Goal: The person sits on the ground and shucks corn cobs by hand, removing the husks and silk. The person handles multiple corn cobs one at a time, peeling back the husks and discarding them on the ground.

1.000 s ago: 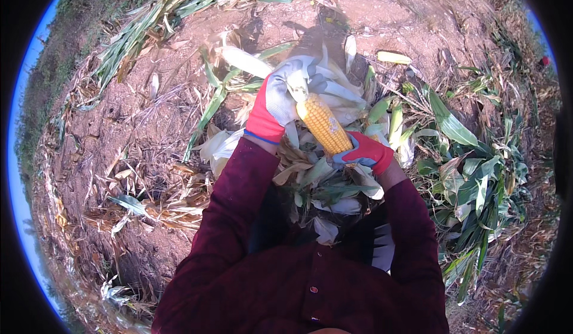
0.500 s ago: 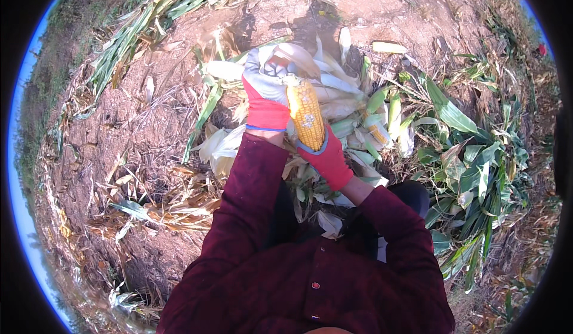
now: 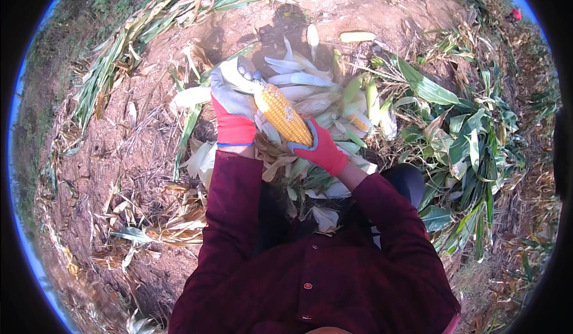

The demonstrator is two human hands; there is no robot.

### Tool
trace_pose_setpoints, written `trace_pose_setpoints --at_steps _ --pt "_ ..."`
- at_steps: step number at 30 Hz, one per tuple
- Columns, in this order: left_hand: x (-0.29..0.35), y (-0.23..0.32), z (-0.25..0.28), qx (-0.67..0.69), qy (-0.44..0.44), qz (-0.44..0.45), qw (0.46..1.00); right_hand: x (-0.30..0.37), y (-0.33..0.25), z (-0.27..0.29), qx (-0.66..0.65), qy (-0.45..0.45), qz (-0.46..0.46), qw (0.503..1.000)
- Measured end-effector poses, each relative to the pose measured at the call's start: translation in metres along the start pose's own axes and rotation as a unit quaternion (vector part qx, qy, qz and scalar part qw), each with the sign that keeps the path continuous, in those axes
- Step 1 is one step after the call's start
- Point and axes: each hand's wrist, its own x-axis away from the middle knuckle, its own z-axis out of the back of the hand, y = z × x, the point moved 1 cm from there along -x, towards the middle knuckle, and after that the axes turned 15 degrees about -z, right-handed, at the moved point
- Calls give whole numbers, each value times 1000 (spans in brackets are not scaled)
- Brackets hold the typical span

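Between my two gloved hands is a yellow ear of corn (image 3: pixel 283 116), its kernels bare and a few pale patches near its middle. My left hand (image 3: pixel 234 92), in a red and grey glove, is closed around the husk (image 3: pixel 237 74) at the ear's upper left end. The lower right end sits in the grip of my right hand (image 3: pixel 322 147), gloved the same way. The ear tilts down to the right. Beneath and beyond it lies a heap of pale husks (image 3: pixel 307 89), with a partly husked ear (image 3: pixel 360 120) showing yellow kernels at its right.
Another bare ear (image 3: pixel 357 37) lies on the brown soil past the heap. Green stalks and leaves (image 3: pixel 471 149) pile up on my right. Dry brown leaves (image 3: pixel 179 223) are strewn to the left. A long row of cut stalks (image 3: pixel 119 53) curves across the far left.
The ear has swung from nearly upright to a slant, its top going left with my left hand. My view has shifted somewhat, and both hands still grip.
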Motion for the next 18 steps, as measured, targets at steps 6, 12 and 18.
trace_pose_setpoints --at_steps 6,12,18 --pt "7 7 -15 -45 -71 22 996 19 -18 21 -335 -258 -217 880" --pt "12 15 -28 -71 -102 30 992 21 -9 30 -439 -381 -242 777" --pt "22 19 -36 -72 -103 45 991 20 -10 28 -516 -411 -269 701"
